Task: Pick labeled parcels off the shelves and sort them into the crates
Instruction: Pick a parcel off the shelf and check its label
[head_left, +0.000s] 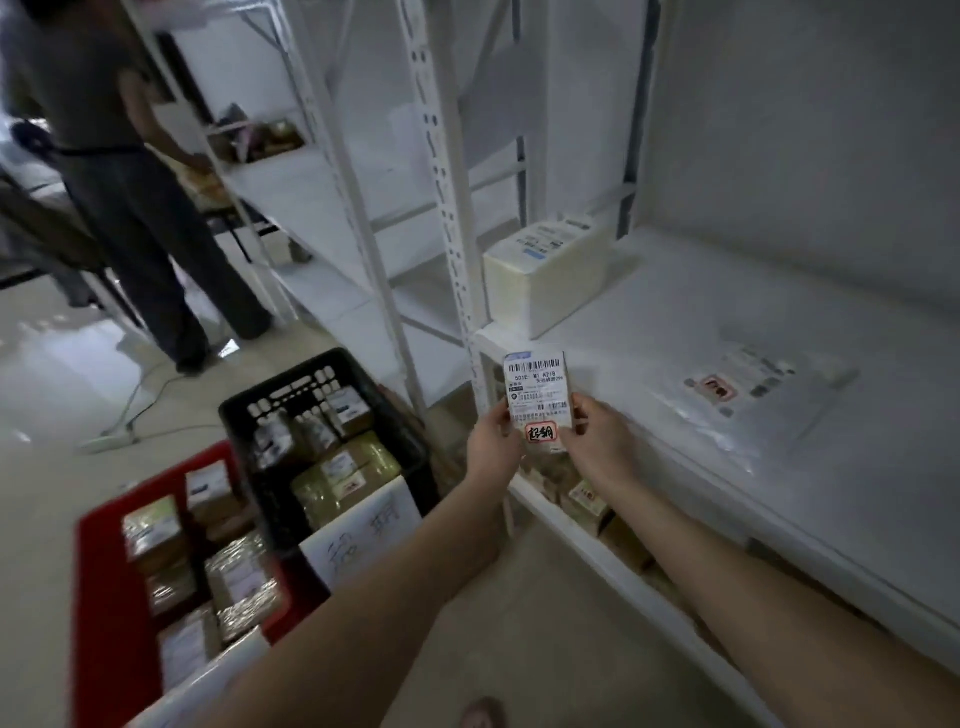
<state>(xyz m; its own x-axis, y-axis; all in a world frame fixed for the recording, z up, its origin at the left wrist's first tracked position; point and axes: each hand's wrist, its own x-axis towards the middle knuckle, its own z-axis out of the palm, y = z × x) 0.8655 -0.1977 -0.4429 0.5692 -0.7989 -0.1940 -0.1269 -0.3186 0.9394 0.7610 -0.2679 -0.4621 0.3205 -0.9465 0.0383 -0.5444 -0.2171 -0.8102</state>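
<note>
The small parcel (537, 395) showed only its labelled face, its lower edge was covered by fingers, and its fine print was unreadable; a flat clear bag (748, 400) further along the shelf (649, 332) was blurred. The parcel stood upright just off the shelf's front left corner, the left hand (493, 441) pinching its left edge and the right hand (597, 441) its right. Its white label carried a barcode on top and a red-bordered handwritten sticker below.

red crate (104, 597) cropped, flat bag's label (748, 382) blurred
</note>
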